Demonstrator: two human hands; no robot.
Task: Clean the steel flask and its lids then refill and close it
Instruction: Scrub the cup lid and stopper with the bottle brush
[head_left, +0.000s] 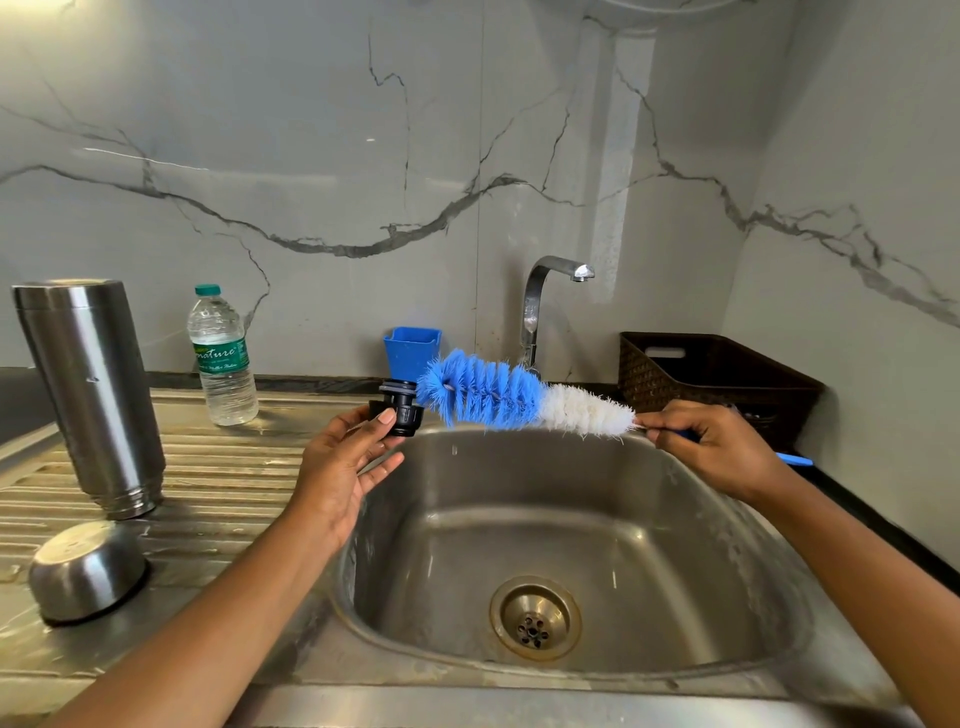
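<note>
Sink: one brush, one black lid

You can read just one word here. It is on the plastic water bottle that stands far back on the left, on the steel draining board, near the right side of the steel flask. The bottle has a green label round its middle. On the label, in big white curly letters, is the word "nature". A tiny line sits above that word and a thin white line sits below it, but both are too small for you to read.
</note>
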